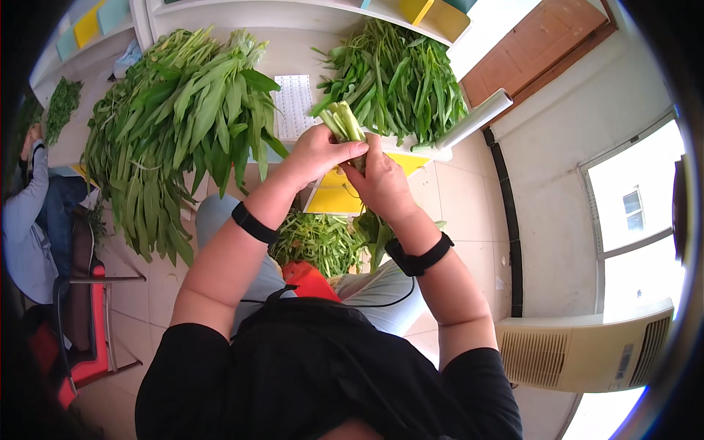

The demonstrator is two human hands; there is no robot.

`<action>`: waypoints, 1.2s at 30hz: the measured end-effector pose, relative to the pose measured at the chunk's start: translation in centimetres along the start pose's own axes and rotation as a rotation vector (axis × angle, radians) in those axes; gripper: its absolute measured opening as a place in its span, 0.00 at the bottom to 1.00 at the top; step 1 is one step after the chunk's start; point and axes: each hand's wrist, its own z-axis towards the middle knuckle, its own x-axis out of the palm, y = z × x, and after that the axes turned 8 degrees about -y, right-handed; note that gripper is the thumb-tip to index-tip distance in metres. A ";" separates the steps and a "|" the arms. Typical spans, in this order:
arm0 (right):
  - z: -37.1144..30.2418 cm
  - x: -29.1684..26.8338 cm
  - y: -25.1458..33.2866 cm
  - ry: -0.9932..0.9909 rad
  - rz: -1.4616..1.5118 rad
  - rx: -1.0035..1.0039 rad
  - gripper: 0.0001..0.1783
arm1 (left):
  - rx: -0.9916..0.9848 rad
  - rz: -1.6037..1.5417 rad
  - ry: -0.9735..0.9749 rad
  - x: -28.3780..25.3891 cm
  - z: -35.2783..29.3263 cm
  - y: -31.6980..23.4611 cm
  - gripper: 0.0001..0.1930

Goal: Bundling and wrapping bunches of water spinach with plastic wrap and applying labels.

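Note:
A small bunch of water spinach (343, 121) is held up in front of me, its pale cut stems pointing away and its leaves hanging down below my hands. My left hand (320, 152) is wrapped round the stems from the left, thumb across them. From the right, my right hand (383, 180) grips the same bunch just below, its fingers close to my left thumb. A thin dark strand shows beneath the hands; what it is I cannot tell. Beyond them, a big pile of long-leaved greens (198, 110) overhangs the desk edge at left, and a second pile (400, 77) lies at right.
Between the piles lies a printed sheet (295, 103) on the white desk (293, 53). A clear film roll (477, 117) sticks out at the desk's right end. Loose greens (319, 240) fill the space below my hands. Another person (33, 220) sits at left by a red chair (92, 345).

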 end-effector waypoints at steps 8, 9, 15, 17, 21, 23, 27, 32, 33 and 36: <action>0.1 -2.1 -0.3 0.162 0.279 -0.061 0.42 | -0.165 -0.039 0.092 -1.1 0.2 -0.8 0.16; 0.0 -2.2 -0.3 0.167 0.306 -0.105 0.43 | -0.186 -0.083 0.106 -1.1 0.1 -0.8 0.17; 0.0 -2.8 0.1 0.243 0.521 0.125 0.43 | -0.168 -0.118 0.163 -1.5 0.3 -1.6 0.21; -0.1 -2.6 -0.6 0.213 0.551 0.151 0.42 | -0.165 -0.150 0.184 -2.1 0.4 -0.9 0.21; 0.5 -3.7 0.1 0.213 0.680 0.266 0.42 | -0.211 -0.080 0.273 -5.4 -0.5 2.1 0.17; 0.6 -3.5 -0.1 0.209 0.697 0.277 0.42 | -0.244 -0.260 0.150 -5.2 -1.7 4.0 0.13; 0.4 -2.0 -1.1 0.131 0.721 0.229 0.42 | -0.123 -0.738 -0.246 -0.7 -3.2 3.2 0.08; 0.6 -1.1 -0.3 0.079 0.607 0.224 0.42 | 0.009 -0.598 -0.446 0.9 -3.1 2.1 0.13; 0.6 -0.7 -0.2 0.038 0.587 0.182 0.42 | 0.043 -0.480 -0.543 1.0 -3.1 1.9 0.13; 0.8 -1.2 0.3 0.073 0.557 0.260 0.42 | 0.283 -0.055 -0.626 0.4 -2.4 2.5 0.13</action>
